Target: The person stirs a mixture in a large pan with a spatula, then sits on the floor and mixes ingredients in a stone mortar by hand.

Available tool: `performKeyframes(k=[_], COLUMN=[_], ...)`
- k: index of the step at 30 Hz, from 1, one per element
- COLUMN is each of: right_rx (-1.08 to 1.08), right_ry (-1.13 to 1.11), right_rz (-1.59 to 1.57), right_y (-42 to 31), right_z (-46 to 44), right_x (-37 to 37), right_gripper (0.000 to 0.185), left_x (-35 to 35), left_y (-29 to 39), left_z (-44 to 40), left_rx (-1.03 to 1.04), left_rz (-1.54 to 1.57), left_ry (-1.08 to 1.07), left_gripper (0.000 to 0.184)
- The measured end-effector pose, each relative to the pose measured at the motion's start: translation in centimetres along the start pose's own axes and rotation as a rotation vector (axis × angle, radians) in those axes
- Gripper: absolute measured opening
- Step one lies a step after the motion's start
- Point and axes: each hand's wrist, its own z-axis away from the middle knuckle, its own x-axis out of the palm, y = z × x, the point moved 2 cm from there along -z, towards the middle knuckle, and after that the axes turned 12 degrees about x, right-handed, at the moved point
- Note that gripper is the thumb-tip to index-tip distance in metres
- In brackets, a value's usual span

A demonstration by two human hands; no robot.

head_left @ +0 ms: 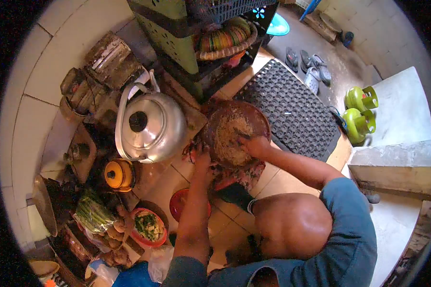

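A wide dark brown bowl (265, 122) sits on the floor in front of me, with a light brown, crumbly mash (227, 136) spread inside. My right hand (256, 147) reaches in over the right side of the bowl, its fingers curled down at the mash; whatever they hold, if anything, is hidden. At the bowl's left edge, my left hand (202, 157) closes against the rim, next to a patterned cloth. Under the left forearm is a red dish (178, 203), partly covered.
A large silver kettle (160, 126) and a small orange pot (119, 175) stand to the left. Nearer are a red-rimmed bowl of chopped greens (148, 227) and bagged vegetables (93, 213). A plastic rack (170, 40), black mat (292, 110) and green gas cylinders (357, 124) lie beyond.
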Motion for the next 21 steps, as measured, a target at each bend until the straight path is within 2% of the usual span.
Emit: performKeyframes(k=[1,2,3,4,5,6,7,8,10,12,13,14,16,17,18,20,21], right_rx=[-0.017,-0.051,-0.006,-0.129,-0.258,-0.551,-0.588,-0.618,-0.175,-0.052,-0.074,-0.094,-0.162,-0.119,-0.075,-0.226,-0.197], right_ry=[-0.074,-0.14,-0.246,-0.176,-0.11,0.135,0.235,0.343,0.279,0.012,-0.023,-0.059,-0.184,-0.348,-0.538,-0.126,-0.033], right_rz=[-0.047,-0.138,-0.402,-0.495,-0.577,-0.471,-0.344,-0.219,0.056,-0.048,-0.095,-0.143,-0.283,-0.388,-0.495,-0.556,-0.48], right_y=[0.7,1.5,2.5,2.9,3.4,4.1,3.2,2.3,-1.9,-2.4,-0.7,1.0,3.4,3.2,2.6,2.7,1.9], right_z=[-1.6,-3.3,-5.3,-5.9,-6.4,-5.8,-3.9,-2.0,3.8,0.8,-2.8,-6.2,-10.9,-10.5,-9.5,-7.5,-5.6], right_x=[-0.8,-1.4,-1.5,-0.6,0.2,2.0,2.9,3.8,2.0,1.1,1.8,2.6,2.2,-2.9,-5.1,-0.1,1.1], right_gripper=[0.043,0.043,0.044,0.045,0.045,0.046,0.046,0.047,0.047,0.05,0.051,0.052,0.054,0.055,0.055,0.054,0.054], left_x=[-0.1,-0.3,-0.6,-0.9,-1.0,-0.8,-0.6,0.4,0.8,-0.6,-1.1,-1.6,-1.8,-1.4,-1.0,-0.5,-0.4], left_y=[0.7,5.7,7.0,8.1,6.6,5.6,4.4,3.8,4.1,8.7,10.8,12.4,11.5,7.2,4.6,5.3,6.9], left_z=[-0.2,0.2,0.5,0.7,0.0,-0.2,-0.4,-0.2,0.4,0.7,0.5,0.1,-0.8,-2.1,-1.8,0.3,-0.7], left_rx=[-0.012,-0.18,-0.169,-0.153,0.063,0.108,0.147,0.009,-0.167,-0.219,-0.228,-0.213,-0.063,0.082,0.205,0.044,-0.012], left_rz=[0.097,0.234,0.026,-0.182,-0.728,-0.874,-1.022,-0.763,-0.439,-0.356,-0.325,-0.312,-0.435,-0.575,-0.711,-0.485,-0.365], left_ry=[0.006,0.121,0.041,-0.035,-0.306,-0.287,-0.261,0.045,0.303,0.249,0.236,0.254,0.317,0.362,0.395,0.342,0.334], left_gripper=[0.073,0.071,0.069,0.067,0.065,0.063,0.061,0.059,0.054,0.051,0.049,0.049,0.048,0.048,0.047,0.049,0.05])
